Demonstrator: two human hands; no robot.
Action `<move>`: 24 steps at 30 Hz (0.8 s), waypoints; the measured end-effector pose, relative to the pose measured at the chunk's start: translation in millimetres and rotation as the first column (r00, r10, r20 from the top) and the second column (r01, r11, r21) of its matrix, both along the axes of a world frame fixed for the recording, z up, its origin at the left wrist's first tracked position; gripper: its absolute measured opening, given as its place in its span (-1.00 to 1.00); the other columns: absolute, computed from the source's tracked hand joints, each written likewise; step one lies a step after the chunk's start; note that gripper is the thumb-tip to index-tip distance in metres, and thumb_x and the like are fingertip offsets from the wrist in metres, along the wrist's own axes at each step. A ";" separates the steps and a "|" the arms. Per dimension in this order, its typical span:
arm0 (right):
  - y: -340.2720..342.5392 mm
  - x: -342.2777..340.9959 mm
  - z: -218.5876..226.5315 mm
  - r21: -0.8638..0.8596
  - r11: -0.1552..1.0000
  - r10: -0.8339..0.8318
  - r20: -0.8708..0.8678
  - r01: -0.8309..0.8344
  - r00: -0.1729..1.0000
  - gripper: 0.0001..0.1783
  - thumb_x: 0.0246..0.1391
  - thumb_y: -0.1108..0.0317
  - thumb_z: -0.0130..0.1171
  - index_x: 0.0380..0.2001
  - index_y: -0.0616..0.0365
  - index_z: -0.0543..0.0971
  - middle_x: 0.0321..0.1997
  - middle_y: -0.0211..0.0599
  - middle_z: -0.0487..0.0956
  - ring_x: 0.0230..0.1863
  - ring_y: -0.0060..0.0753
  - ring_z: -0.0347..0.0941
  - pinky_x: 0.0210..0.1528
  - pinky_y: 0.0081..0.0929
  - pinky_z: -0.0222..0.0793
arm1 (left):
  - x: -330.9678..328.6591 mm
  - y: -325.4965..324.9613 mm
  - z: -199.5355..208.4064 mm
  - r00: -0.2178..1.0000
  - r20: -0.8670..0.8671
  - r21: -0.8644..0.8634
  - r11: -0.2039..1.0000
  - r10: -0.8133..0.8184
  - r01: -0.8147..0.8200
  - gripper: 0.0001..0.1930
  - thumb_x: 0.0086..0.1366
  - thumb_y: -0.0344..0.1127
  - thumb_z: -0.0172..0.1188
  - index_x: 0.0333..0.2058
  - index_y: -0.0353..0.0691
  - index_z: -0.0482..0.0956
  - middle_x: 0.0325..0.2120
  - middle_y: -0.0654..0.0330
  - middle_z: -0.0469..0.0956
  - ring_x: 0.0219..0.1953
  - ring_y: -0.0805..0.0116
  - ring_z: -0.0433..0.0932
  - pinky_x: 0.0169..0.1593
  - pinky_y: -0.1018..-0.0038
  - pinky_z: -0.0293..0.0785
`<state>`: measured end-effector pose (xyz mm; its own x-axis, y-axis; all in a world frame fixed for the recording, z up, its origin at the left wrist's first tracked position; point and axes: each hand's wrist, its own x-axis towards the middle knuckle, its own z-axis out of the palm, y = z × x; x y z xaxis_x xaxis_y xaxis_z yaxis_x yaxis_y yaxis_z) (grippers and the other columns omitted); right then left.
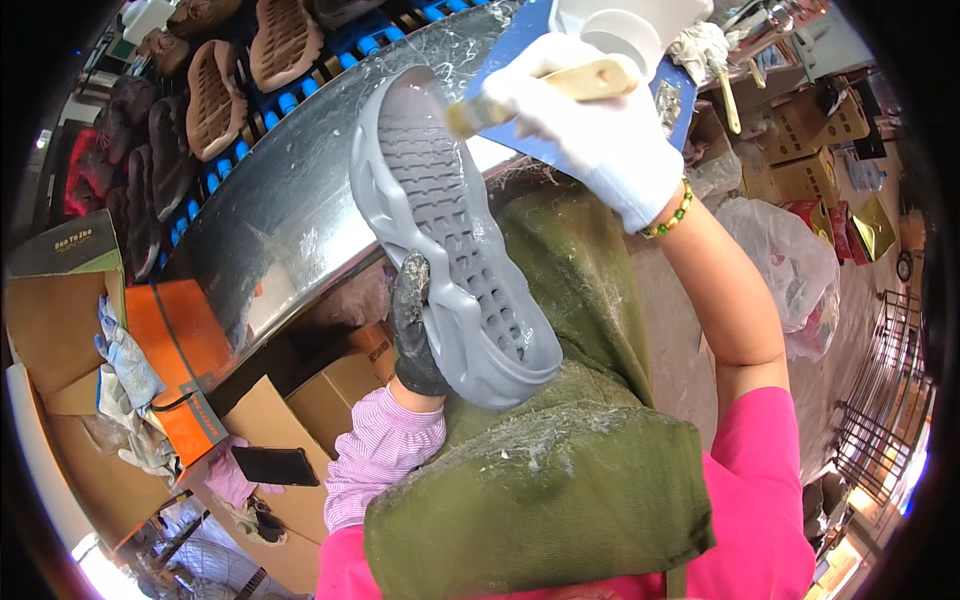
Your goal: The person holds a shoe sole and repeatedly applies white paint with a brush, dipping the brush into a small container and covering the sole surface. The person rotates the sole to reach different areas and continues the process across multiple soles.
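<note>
A grey shoe sole (460, 245) lies tilted across the middle, its hollow inner side with raised ribs and square pits facing up. My left hand (409, 325), in a dark, smeared glove, grips its outer left wall near the heel end. In a white glove, my right hand (590, 125) is closed around the pale wooden handle of a brush (597, 78). The bristles (465, 118) hang by the right rim of the sole's toe half; whether they touch it I cannot tell. Behind that hand, a white tub (622, 38) stands on a blue board (537, 30).
Left of the sole runs a shiny metal worktop (290, 190). Beyond it, brown soles (216, 100) rest on a conveyor with blue rollers (288, 103). An orange box (180, 340), cartons and a phone (275, 466) are at lower left. Another brush (727, 95) lies at upper right.
</note>
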<state>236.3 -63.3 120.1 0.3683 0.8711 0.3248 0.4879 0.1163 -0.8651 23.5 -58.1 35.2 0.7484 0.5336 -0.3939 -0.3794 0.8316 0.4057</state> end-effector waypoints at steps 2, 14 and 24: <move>13.1 -2.5 -16.9 -0.032 0.998 0.058 0.134 -0.054 0.989 -0.82 0.09 0.23 0.19 -0.46 0.10 0.55 -0.57 -0.36 0.60 -0.55 -0.51 0.55 -0.41 -0.53 0.47 | -7.3 2.7 -10.7 0.982 0.184 -0.045 0.997 -0.051 0.060 -0.29 0.32 0.22 -0.08 0.27 -0.15 0.22 0.11 0.03 0.40 0.10 0.06 0.43 0.20 0.12 0.34; 54.5 17.0 -37.7 0.378 0.924 -0.159 0.222 0.066 0.962 -0.89 0.13 0.30 0.16 -0.34 0.02 0.63 -0.37 -0.34 0.63 -0.36 -0.34 0.56 -0.24 -0.49 0.49 | -42.0 3.4 -15.1 0.953 0.302 -0.240 0.964 -0.038 0.114 -0.31 0.33 0.17 0.01 0.24 -0.22 0.24 0.03 -0.01 0.46 -0.02 0.10 0.53 0.04 0.11 0.53; 49.6 -71.1 -40.4 0.182 0.948 0.145 0.477 -0.259 0.867 -0.90 -0.04 0.21 0.17 -0.42 -0.15 0.62 -0.52 -0.28 0.56 -0.43 -0.16 0.54 -0.27 -0.26 0.46 | -55.4 -0.2 -27.1 0.923 0.369 -0.163 0.970 -0.108 0.179 -0.32 0.37 0.16 -0.08 0.29 -0.18 0.15 0.13 0.02 0.35 0.08 0.12 0.45 0.12 0.13 0.45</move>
<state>165.1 -13.7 79.7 -0.0448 0.7884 0.6135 0.7611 0.4248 -0.4902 -31.9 -58.3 8.2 0.9205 0.3512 -0.1712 -0.3392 0.9358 0.0955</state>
